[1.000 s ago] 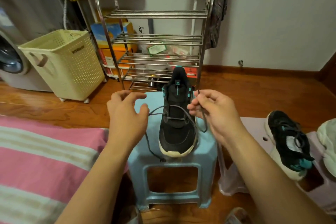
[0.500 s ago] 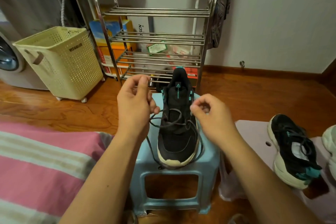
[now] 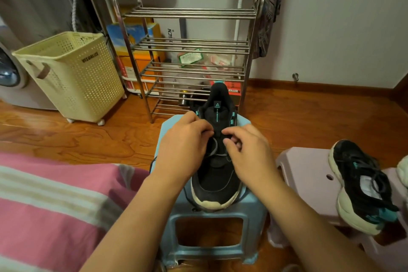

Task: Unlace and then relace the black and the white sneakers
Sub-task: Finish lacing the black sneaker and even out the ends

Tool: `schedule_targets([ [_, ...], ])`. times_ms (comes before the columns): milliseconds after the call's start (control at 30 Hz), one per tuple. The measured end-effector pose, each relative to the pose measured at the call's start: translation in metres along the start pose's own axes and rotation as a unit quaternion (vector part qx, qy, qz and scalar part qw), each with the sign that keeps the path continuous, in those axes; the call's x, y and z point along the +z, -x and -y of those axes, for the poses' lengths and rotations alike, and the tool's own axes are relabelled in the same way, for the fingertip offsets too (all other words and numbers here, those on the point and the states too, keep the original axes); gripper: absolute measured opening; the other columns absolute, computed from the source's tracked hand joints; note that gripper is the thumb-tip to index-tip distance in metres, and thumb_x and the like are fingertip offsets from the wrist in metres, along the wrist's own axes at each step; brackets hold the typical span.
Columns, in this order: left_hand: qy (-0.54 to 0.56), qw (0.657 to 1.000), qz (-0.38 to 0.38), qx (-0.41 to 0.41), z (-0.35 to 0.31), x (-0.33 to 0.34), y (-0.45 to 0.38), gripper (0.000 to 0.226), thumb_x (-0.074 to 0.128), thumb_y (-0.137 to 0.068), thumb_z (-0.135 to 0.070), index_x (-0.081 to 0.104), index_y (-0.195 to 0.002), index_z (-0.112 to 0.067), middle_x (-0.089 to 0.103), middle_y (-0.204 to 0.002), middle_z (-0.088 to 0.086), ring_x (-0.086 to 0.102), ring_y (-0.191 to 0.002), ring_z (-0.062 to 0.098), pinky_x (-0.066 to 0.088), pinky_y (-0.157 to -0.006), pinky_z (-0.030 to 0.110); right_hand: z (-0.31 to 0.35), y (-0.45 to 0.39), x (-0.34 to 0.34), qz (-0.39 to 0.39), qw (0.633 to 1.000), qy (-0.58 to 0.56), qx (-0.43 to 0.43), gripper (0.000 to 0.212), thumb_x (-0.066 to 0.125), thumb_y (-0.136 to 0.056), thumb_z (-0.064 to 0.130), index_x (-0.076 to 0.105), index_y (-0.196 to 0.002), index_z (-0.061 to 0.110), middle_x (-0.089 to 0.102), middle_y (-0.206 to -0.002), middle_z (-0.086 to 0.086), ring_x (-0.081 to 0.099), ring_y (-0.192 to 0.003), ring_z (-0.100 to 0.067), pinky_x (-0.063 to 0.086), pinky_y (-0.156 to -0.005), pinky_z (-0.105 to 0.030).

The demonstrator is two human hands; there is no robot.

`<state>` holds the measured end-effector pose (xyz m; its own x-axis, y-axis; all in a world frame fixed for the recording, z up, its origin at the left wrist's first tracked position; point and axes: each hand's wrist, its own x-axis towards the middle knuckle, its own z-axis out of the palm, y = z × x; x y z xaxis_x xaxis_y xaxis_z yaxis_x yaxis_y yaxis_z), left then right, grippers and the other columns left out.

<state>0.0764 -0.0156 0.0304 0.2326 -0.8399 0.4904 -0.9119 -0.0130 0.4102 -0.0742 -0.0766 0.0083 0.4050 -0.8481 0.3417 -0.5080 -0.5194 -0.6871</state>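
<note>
A black sneaker (image 3: 217, 180) with teal trim and a cream sole stands on a light blue plastic stool (image 3: 254, 207), toe toward me. Its grey lace (image 3: 214, 150) lies in loose loops over the tongue. My left hand (image 3: 184, 146) and my right hand (image 3: 248, 150) sit close together over the middle of the shoe, fingers curled and pinching the lace. A second black sneaker (image 3: 362, 187) lies on a pale lilac stool (image 3: 306, 174) at the right. The edge of a white sneaker (image 3: 403, 172) shows at the far right.
A steel shoe rack (image 3: 189, 51) stands behind the blue stool against the wall. A cream laundry basket (image 3: 72, 75) on wheels and a washing machine (image 3: 11, 77) are at the left. A pink striped cloth (image 3: 55, 205) covers the near left. The floor is wood.
Both hands have come together over the shoe's tongue. The left hand dropped from its raised spot at the shoe's left, and the right moved inward. The lace loops are now drawn closer in.
</note>
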Motion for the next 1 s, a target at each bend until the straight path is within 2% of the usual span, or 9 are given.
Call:
schedule_targets([
  [133,-0.03,0.998,-0.035,-0.037,-0.002,0.006,-0.001,0.012,0.066,-0.096,-0.022,0.076,-0.097,-0.015,0.057,-0.091,-0.002,0.057,-0.078,0.018,0.051,-0.061,0.035,0.003,0.0,0.008,-0.019,0.999,0.025,0.01,0.022,0.064,-0.096,0.023,0.07,-0.118,0.026,0.048,-0.093,0.015,0.052,-0.081,-0.003,0.039,-0.066,-0.011],
  [233,0.043,0.993,-0.026,-0.107,0.002,0.01,-0.004,0.01,0.069,-0.095,-0.023,0.077,-0.099,-0.02,0.058,-0.094,-0.007,0.057,-0.088,0.01,0.045,-0.075,0.024,0.003,-0.003,0.007,-0.013,1.0,0.012,0.018,0.02,0.066,-0.095,0.021,0.07,-0.114,0.026,0.048,-0.09,0.015,0.051,-0.077,0.0,0.037,-0.063,-0.008],
  [333,0.123,0.978,-0.02,-0.168,0.003,0.01,-0.002,0.009,0.072,-0.093,-0.025,0.079,-0.098,-0.023,0.056,-0.092,-0.013,0.056,-0.092,0.006,0.043,-0.077,0.017,0.002,-0.005,0.005,-0.009,0.999,-0.017,0.037,0.018,0.069,-0.092,0.018,0.071,-0.108,0.026,0.05,-0.087,0.014,0.05,-0.074,0.001,0.038,-0.064,-0.004],
  [467,-0.024,0.994,-0.031,-0.105,-0.006,0.011,0.002,0.011,0.069,-0.095,-0.025,0.078,-0.095,-0.02,0.058,-0.092,-0.005,0.057,-0.084,0.015,0.049,-0.069,0.03,0.004,-0.004,0.007,-0.003,0.999,0.004,0.036,0.018,0.068,-0.093,0.021,0.069,-0.109,0.028,0.049,-0.087,0.016,0.049,-0.074,0.003,0.039,-0.064,-0.006],
  [667,0.15,0.972,-0.039,-0.175,0.0,0.022,0.001,0.004,0.076,-0.089,-0.019,0.08,-0.089,-0.02,0.061,-0.087,-0.012,0.058,-0.084,0.0,0.037,-0.073,0.004,0.003,-0.008,0.009,-0.016,0.998,-0.013,0.053,0.019,0.071,-0.091,0.017,0.072,-0.108,0.025,0.051,-0.085,0.017,0.05,-0.074,0.004,0.037,-0.064,-0.004],
  [733,0.128,0.975,-0.075,-0.164,-0.003,0.027,0.006,0.006,0.076,-0.089,-0.019,0.081,-0.093,-0.019,0.061,-0.087,-0.01,0.057,-0.08,0.001,0.042,-0.075,0.008,0.004,-0.007,0.011,-0.021,0.998,-0.016,0.052,0.021,0.071,-0.091,0.016,0.074,-0.11,0.023,0.051,-0.086,0.019,0.051,-0.076,0.003,0.035,-0.064,-0.005],
  [833,0.096,0.977,-0.111,-0.153,-0.007,0.032,0.012,0.016,0.076,-0.09,-0.023,0.075,-0.105,-0.019,0.066,-0.09,-0.007,0.06,-0.082,0.009,0.051,-0.075,0.026,0.006,-0.006,0.012,-0.018,0.998,-0.007,0.054,0.022,0.068,-0.093,0.017,0.075,-0.113,0.023,0.048,-0.088,0.019,0.05,-0.078,0.002,0.035,-0.064,-0.003],
  [933,0.104,0.973,-0.124,-0.166,-0.004,0.032,0.011,0.011,0.078,-0.088,-0.026,0.069,-0.087,-0.02,0.062,-0.082,-0.007,0.057,-0.075,0.01,0.045,-0.068,0.018,0.009,-0.005,0.014,-0.022,0.998,0.011,0.055,0.024,0.066,-0.095,0.018,0.073,-0.118,0.023,0.049,-0.095,0.018,0.05,-0.077,0.004,0.035,-0.062,-0.002],
  [1000,0.09,0.978,-0.126,-0.14,-0.003,0.034,0.013,0.006,0.078,-0.088,-0.023,0.075,-0.086,-0.018,0.058,-0.083,-0.005,0.054,-0.074,0.008,0.04,-0.068,0.011,0.012,-0.003,0.016,-0.028,0.998,0.025,0.046,0.026,0.065,-0.095,0.018,0.071,-0.121,0.02,0.054,-0.102,0.013,0.051,-0.083,0.002,0.035,-0.069,-0.005],
])
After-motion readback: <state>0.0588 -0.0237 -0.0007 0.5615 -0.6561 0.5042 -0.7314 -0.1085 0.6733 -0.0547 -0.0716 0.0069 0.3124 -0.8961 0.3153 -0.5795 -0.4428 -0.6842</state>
